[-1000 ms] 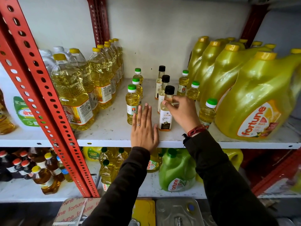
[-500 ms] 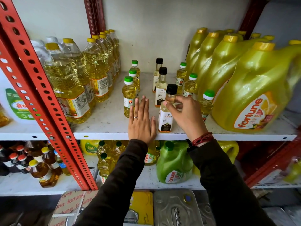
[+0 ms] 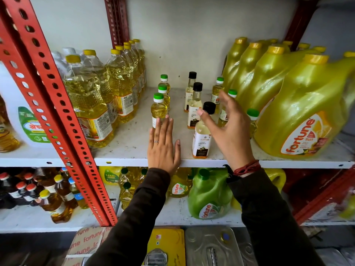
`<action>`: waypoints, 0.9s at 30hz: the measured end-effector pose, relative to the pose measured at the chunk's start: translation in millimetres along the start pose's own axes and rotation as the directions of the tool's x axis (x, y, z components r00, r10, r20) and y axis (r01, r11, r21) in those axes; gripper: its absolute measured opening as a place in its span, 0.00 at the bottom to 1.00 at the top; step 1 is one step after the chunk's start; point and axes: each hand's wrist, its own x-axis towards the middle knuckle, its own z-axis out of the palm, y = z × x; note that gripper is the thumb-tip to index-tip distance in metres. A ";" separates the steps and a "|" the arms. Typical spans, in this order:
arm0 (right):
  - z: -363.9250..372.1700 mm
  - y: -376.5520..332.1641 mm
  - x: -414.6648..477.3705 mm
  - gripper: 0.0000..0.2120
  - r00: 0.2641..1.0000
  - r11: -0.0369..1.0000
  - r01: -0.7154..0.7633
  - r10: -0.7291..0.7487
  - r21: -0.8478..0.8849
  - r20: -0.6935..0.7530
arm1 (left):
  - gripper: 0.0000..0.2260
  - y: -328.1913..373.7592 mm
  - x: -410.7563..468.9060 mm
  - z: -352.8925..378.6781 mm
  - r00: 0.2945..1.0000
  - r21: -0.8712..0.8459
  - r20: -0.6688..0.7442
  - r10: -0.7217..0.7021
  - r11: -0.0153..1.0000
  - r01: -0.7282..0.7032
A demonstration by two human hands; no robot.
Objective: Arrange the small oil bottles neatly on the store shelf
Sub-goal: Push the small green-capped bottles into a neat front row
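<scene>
- Left hand (image 3: 163,148) flat, fingers spread, on shelf (image 3: 130,148) edge.
- Right hand (image 3: 229,129) open, holding nothing, beside front black-cap bottle (image 3: 201,139).
- Green-cap bottles (image 3: 159,110) flank behind.
- Advice: nudge bases, not caps, into straight rows.

- The left hand (image 3: 162,148) lies flat, palm down, at the front edge of the shelf (image 3: 123,148), fingers together and pointing to the back, thumb out to the side.
- The right hand (image 3: 228,129) is lifted above the shelf, fingers spread apart, gripping nothing.
- Both forearms wear dark sleeves; a red cord circles the right wrist.
</scene>
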 end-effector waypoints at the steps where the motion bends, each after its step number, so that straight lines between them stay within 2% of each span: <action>1: 0.0 -6.0 1.8 0.37 0.998 0.999 0.048 -0.047 0.018 -0.052 | 0.31 -7.1 -0.5 -3.4 1.000 -0.003 -0.009 -0.005 1.000 0.005; 4: 9.3 -26.2 6.1 0.35 0.984 0.981 0.164 -0.156 0.102 -0.086 | 0.30 -30.6 -1.3 -12.1 0.999 0.021 -0.038 -0.030 0.999 0.031; 7: 37.2 -40.0 9.4 0.33 0.982 0.971 0.166 -0.178 0.173 0.056 | 0.30 -55.8 0.3 -18.2 0.997 0.038 -0.041 -0.069 0.997 0.071; 12: 92.8 -40.1 25.7 0.30 0.939 0.993 -0.052 0.012 0.106 0.344 | 0.31 -82.7 2.7 -23.0 0.996 0.024 -0.001 -0.087 0.996 0.087; 17: 121.1 -26.9 45.2 0.22 0.884 0.983 -0.174 0.128 0.064 0.449 | 0.31 -84.4 2.8 -21.5 0.999 0.035 0.010 -0.051 0.998 0.050; 20: 125.7 -20.8 47.1 0.16 0.890 0.978 -0.192 0.139 0.079 0.434 | 0.31 -85.7 2.7 -20.2 0.999 0.044 0.001 -0.046 0.998 0.046; 27: 131.8 -24.0 40.5 0.22 0.960 0.980 -0.191 0.175 0.056 0.220 | 0.31 -86.6 2.2 -16.9 0.999 0.057 -0.016 -0.040 0.998 0.041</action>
